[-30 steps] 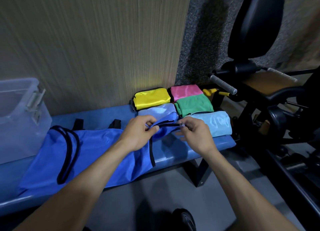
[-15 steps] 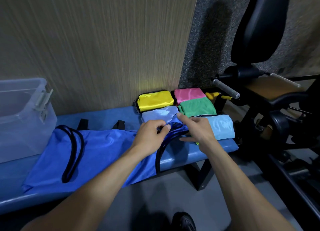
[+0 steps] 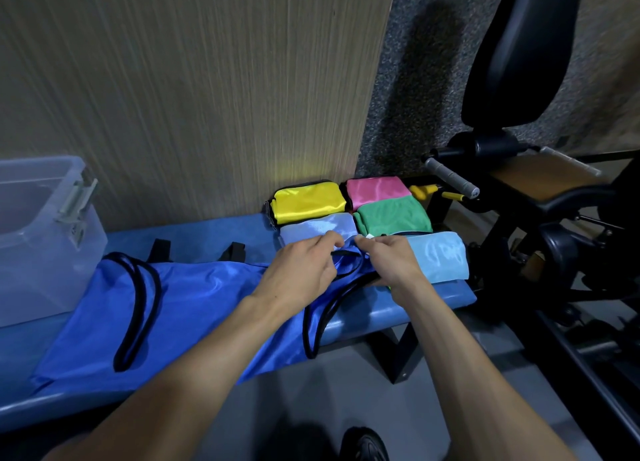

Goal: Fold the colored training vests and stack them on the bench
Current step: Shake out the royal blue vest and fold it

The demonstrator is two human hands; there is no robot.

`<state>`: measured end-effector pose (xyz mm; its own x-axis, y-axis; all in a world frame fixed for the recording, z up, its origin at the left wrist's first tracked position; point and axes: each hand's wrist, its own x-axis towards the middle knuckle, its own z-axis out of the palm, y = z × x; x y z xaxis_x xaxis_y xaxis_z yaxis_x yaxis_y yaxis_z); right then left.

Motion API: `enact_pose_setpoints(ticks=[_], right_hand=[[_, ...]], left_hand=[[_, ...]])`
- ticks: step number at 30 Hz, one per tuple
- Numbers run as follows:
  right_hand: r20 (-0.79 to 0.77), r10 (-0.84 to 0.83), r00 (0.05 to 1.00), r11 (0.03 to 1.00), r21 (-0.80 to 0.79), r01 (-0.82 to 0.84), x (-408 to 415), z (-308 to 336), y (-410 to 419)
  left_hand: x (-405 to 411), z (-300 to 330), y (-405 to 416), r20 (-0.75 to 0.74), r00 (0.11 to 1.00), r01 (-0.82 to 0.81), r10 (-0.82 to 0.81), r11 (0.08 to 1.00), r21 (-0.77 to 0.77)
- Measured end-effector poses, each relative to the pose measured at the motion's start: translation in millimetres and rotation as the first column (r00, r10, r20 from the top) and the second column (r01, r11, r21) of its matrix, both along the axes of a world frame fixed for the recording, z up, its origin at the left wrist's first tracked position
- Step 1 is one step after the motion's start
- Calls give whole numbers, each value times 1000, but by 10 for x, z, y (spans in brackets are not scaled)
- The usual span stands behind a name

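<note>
A royal-blue vest [image 3: 194, 308] with black trim lies stretched along the blue bench [image 3: 408, 317], its front edge hanging over the side. My left hand [image 3: 301, 273] and my right hand [image 3: 391, 265] both pinch the vest's right end, close together. Behind them sit folded vests: yellow [image 3: 308, 202], pink [image 3: 377, 190], green [image 3: 393, 216], pale lilac-blue [image 3: 317, 228] and light blue [image 3: 438, 258].
A clear plastic bin [image 3: 45, 239] stands on the bench's left end. A wood-panel wall rises behind. A black gym machine [image 3: 519, 65] with a grey handle [image 3: 452, 178] crowds the right side. My shoe [image 3: 363, 445] shows on the grey floor.
My hands have shifted slightly up and right along the vest's end, gathering the black-trimmed edge closer to the folded pile. The view has drifted a little to the left.
</note>
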<state>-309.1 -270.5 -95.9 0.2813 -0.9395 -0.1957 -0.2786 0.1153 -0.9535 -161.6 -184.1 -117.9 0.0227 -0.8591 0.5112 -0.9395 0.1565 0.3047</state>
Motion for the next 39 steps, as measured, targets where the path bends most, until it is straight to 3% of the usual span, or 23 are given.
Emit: enact_pose_setpoints(ticks=[8,11,17,21,23,25,28,30,33,35,39], right_hand=[[0,15,1000,1000,-1,-15,27,14,0],[-21,26,999,1000,-8,-27,10,-5,-24],[-36,33,999,998,-49,-35,12,-62,-66],[-24,26,999,995,-91,-28,34,-82,-70],[-18,17,1000,994,-106,-18,49,-75,-68],[-3,13,1000,994,-110,-13,75,-67,-72],[27,18,999,994,-108,-15,141,-61,-77],[35,15,999,994,-106,-12,177,-60,-85],[45,13,999,995,-104,-8,211,-36,-77],[41,4,999,993,-117,0,225,-39,-86],[-24,-41,999,984,-172,37,231,-106,-144]], left_hand=[[4,-34,-75,236,972,17,7,995,-96],[25,-1,-77,210,978,16,10,992,-122],[70,96,-33,-91,987,147,-134,977,156],[164,88,51,-32,987,161,-158,963,216],[213,68,89,97,984,120,-148,962,246],[220,63,141,259,962,39,-86,983,179],[77,139,328,216,958,165,-188,979,120],[-90,128,487,168,946,225,-279,933,282],[-281,30,649,391,894,2,-219,875,484],[-286,-30,712,491,859,-150,-148,844,515],[-187,-79,830,556,830,-298,-41,811,504]])
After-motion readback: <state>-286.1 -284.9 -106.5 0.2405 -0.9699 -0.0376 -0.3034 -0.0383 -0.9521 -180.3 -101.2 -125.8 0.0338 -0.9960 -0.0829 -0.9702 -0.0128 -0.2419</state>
